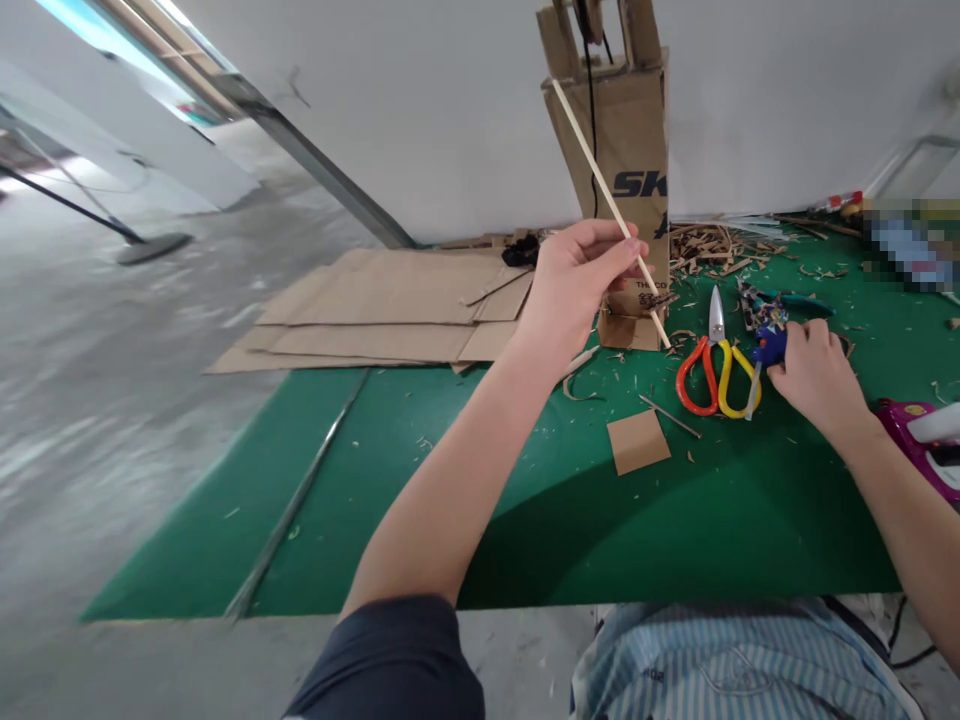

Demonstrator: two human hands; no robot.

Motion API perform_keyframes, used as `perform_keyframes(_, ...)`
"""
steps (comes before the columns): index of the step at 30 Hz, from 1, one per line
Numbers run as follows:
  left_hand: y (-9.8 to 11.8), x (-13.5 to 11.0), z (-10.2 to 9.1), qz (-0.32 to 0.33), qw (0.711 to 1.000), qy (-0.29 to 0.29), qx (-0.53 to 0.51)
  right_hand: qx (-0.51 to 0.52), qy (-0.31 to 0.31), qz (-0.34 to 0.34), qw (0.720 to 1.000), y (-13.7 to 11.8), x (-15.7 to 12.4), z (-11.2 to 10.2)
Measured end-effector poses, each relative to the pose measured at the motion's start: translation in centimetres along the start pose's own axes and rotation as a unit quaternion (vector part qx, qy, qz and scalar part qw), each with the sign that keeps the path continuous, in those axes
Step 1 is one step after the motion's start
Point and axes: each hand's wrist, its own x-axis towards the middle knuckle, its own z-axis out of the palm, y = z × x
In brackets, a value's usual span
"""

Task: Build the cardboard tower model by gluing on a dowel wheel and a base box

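Note:
My left hand (581, 275) is raised above the table, pinching a thin pale wooden stick (600, 178) that slants from upper left to lower right. At the right, my right hand (814, 375) has its fingers curled at a blue tool (770, 344) with a narrow pale strip, like a blade, pointing down from it. My fingers partly hide this tool, and its exact kind cannot be made out. Beside it lie scissors (718, 350) with one red and one yellow handle. Between my hands are a small cardboard square (637, 441) and a thin metal rod (670, 416).
A cardboard structure (626, 130) with a black cord stands against the wall. Flat cardboard sheets (390, 295) lie at the left. Cardboard scraps (712, 248) are heaped behind the scissors. Teal-handled pliers (799, 300) and a magenta device (911, 440) are at the right of the green table (360, 500).

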Motion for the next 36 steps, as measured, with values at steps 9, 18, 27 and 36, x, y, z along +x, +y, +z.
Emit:
perform_keyframes(9,0.8,0.0,-0.1,-0.031,0.996,0.023,-0.082,0.243,0.190,-0.036,0.951,-2.0,-0.6,-2.8)
perform_keyframes(18,0.9,-0.4,0.7,-0.072,0.993,0.032,-0.090,0.548,0.039,-0.019,0.835,-5.4,-3.1,-3.2)
perform_keyframes(27,0.2,-0.5,1.0,-0.094,0.992,0.006,-0.089,0.526,0.057,0.006,0.848,-5.0,-3.0,-2.4)
perform_keyframes(36,0.0,-0.5,0.8,-0.101,0.991,-0.006,-0.087,0.513,0.082,-0.021,0.854,-5.2,-2.7,-2.8)
